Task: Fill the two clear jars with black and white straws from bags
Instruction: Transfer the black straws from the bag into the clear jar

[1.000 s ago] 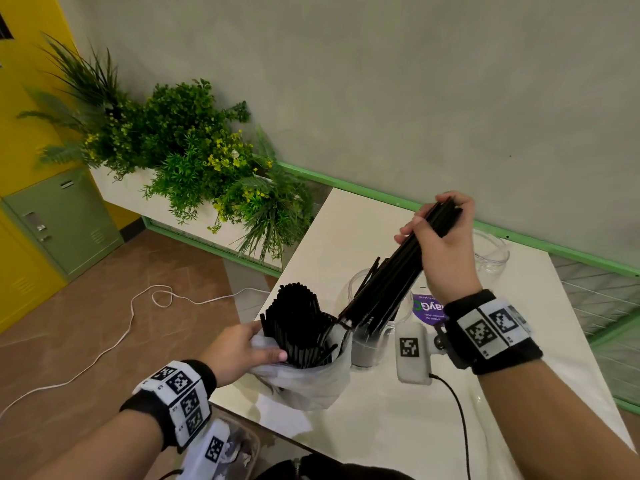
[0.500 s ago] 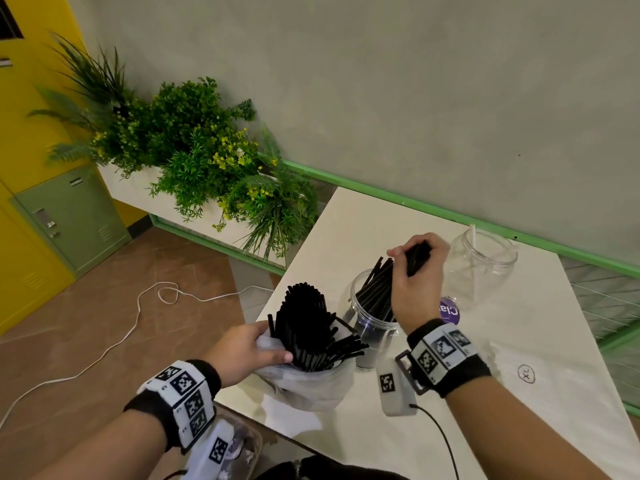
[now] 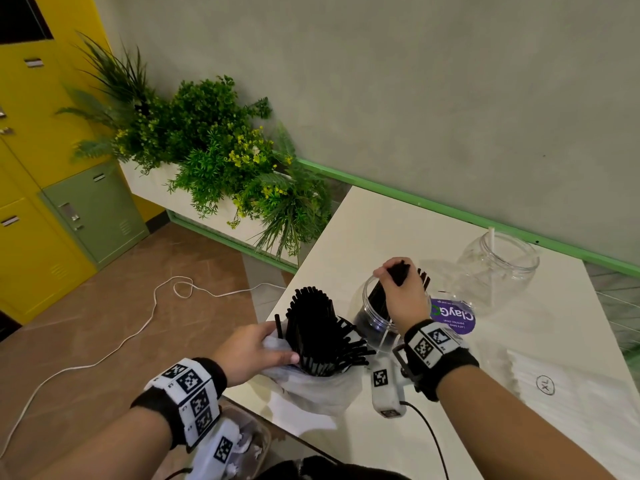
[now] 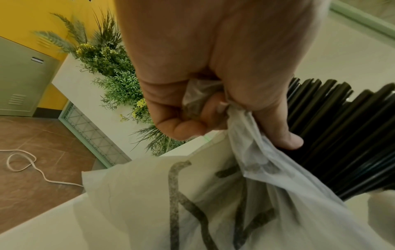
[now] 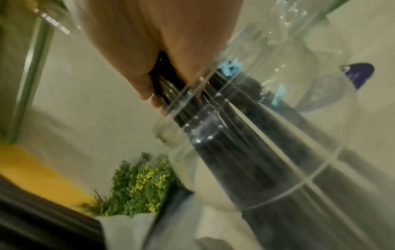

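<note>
The left hand (image 3: 256, 351) pinches the bag (image 3: 311, 389) at its rim, fingers curled. The right hand (image 3: 401, 292), beyond the bag, grips a bundle of black straws (image 3: 398, 273), wrist raised.

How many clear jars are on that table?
2. The near jar stands beside the bag, with the right hand lowering black straws into it. The far jar stands near the wall.

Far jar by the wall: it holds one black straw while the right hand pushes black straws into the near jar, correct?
Not quite. The head view shows the single straw in the far jar is white, not black. The right hand does push black straws into the near jar.
</note>
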`<act>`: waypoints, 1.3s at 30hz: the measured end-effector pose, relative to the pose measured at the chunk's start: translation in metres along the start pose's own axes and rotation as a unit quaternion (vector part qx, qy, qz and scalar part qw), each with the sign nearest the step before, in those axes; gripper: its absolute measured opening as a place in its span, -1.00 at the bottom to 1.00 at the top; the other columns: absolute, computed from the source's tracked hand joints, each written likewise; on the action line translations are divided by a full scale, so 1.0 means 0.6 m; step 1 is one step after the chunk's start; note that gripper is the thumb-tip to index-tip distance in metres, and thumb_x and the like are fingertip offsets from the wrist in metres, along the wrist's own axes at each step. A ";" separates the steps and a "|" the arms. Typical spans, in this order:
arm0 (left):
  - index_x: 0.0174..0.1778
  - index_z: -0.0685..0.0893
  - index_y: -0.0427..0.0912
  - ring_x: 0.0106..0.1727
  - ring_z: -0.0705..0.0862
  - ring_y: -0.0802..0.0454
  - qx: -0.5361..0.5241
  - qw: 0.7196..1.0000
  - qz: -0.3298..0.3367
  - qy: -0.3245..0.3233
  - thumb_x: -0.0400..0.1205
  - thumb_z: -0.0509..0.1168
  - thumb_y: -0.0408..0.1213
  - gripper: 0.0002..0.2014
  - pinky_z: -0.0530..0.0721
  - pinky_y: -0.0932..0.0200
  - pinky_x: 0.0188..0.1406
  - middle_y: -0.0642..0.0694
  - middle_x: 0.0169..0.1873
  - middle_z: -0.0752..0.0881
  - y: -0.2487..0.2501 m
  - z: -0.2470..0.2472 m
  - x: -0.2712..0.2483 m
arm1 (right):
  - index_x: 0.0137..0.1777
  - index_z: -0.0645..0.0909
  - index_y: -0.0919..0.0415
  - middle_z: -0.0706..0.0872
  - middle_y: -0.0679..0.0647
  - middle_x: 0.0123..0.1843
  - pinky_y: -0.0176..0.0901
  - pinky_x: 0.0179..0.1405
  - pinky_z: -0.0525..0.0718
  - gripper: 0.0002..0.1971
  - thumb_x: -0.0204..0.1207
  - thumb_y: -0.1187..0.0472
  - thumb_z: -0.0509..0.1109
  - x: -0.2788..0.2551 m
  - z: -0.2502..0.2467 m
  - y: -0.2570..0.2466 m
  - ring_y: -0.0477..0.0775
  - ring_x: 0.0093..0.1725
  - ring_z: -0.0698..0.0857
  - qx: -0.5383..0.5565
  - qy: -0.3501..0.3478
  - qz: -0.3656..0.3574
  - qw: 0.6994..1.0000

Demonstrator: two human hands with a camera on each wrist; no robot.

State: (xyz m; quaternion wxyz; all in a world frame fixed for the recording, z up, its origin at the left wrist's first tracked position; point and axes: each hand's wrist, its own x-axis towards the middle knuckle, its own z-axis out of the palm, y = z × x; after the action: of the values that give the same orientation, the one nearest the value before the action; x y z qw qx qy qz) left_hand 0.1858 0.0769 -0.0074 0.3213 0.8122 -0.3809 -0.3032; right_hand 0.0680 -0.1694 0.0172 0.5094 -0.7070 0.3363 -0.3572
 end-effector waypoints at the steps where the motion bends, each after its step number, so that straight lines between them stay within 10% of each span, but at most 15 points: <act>1: 0.26 0.64 0.09 0.06 0.67 0.24 0.003 1.000 -0.001 0.000 0.04 0.26 0.63 -0.04 0.59 0.33 -0.01 0.15 0.05 0.75 -0.003 0.000 0.002 | -0.06 0.49 0.12 0.72 0.14 -0.08 -0.51 -0.03 0.48 -0.86 0.58 0.36 0.36 0.001 0.000 0.005 -0.12 -0.06 0.67 0.000 -0.027 0.003 1.000; 5: 0.21 0.66 0.02 0.04 0.68 0.17 0.012 1.000 -0.012 0.009 0.12 0.22 0.50 -0.15 0.57 0.27 -0.02 0.07 0.03 0.77 -0.005 -0.002 0.006 | -0.03 0.50 0.10 0.76 0.13 -0.08 -0.09 0.20 0.57 -0.88 0.62 0.35 0.27 0.011 -0.001 0.010 0.10 0.05 0.71 -0.009 -0.022 0.016 1.000; 9: 0.20 0.68 -0.02 0.00 0.67 0.18 0.010 1.000 -0.014 0.012 0.30 0.41 0.36 -0.33 0.51 0.43 -0.18 0.06 -0.01 0.76 -0.006 -0.004 0.006 | -0.02 0.50 0.08 0.68 -0.06 -0.08 -0.15 0.09 0.54 -0.86 0.61 0.35 0.28 0.013 -0.010 0.004 -0.05 -0.03 0.63 -0.058 0.054 -0.034 0.996; 13: -0.11 0.59 0.17 -0.25 0.56 0.29 0.026 0.999 -0.015 0.021 0.51 0.44 0.06 -0.83 0.42 0.47 -0.38 0.18 -0.28 0.63 0.000 -0.006 0.008 | 0.06 0.50 0.14 0.55 0.04 0.07 -0.33 0.06 0.40 -0.85 0.61 0.39 0.28 0.011 -0.018 0.006 -0.05 0.04 0.53 -0.176 -0.019 -0.116 0.977; 16: -0.23 0.52 0.20 -0.30 0.55 0.30 0.006 1.000 -0.020 0.021 0.45 0.43 0.18 -0.75 0.41 0.43 -0.41 0.15 -0.34 0.61 0.006 -0.008 0.006 | 0.11 0.52 0.24 0.55 0.06 0.08 -0.36 0.03 0.35 -0.82 0.57 0.44 0.27 0.012 -0.021 0.019 -0.04 0.05 0.49 -0.244 -0.098 -0.134 0.955; 20: 0.08 0.70 0.03 -0.04 0.68 0.21 -0.018 1.000 -0.004 0.020 0.06 0.26 0.59 -0.15 0.56 0.30 -0.12 0.08 -0.07 0.77 -0.009 -0.006 0.013 | 0.05 0.52 0.23 0.61 0.08 0.04 -0.28 0.03 0.41 -0.86 0.59 0.44 0.25 0.019 -0.018 0.017 0.01 0.03 0.54 -0.214 -0.074 -0.128 0.966; 24: 0.08 0.69 0.05 0.00 0.68 0.21 -0.024 1.000 -0.002 0.020 0.13 0.23 0.49 -0.24 0.57 0.28 -0.08 0.09 -0.02 0.77 -0.010 -0.008 0.012 | 0.14 0.51 0.21 0.61 0.10 0.11 -0.22 0.17 0.48 -0.88 0.65 0.35 0.25 0.029 -0.011 0.006 0.02 0.09 0.57 -0.157 0.003 -0.143 0.977; 32: 0.13 0.70 -0.06 0.05 0.71 0.05 -0.015 1.000 -0.011 0.020 -0.01 0.16 0.72 0.04 0.65 -0.04 0.08 -0.04 0.00 0.78 -0.013 -0.012 0.010 | 0.14 0.63 0.34 0.61 0.21 0.13 -0.71 0.10 0.28 -0.75 0.64 0.49 0.14 0.058 -0.033 -0.011 -0.02 0.10 0.54 -0.172 0.047 -0.188 0.966; 39: 0.14 0.69 -0.04 0.06 0.70 0.06 -0.009 1.000 -0.011 0.016 0.01 0.15 0.72 0.03 0.64 -0.09 0.12 -0.02 0.02 0.78 -0.020 -0.014 0.010 | 0.36 0.56 0.14 0.56 0.08 0.35 -0.06 0.45 0.33 -0.65 0.67 0.04 0.18 0.036 -0.067 0.018 0.17 0.39 0.42 -0.361 -0.065 -0.249 0.896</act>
State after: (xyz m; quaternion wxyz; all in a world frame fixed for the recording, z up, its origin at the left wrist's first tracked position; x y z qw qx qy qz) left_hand 0.1999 0.0806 -0.0127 0.3311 0.8181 -0.3646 -0.2969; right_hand 0.0437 -0.2096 0.0195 0.1344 -0.9245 0.2212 -0.2800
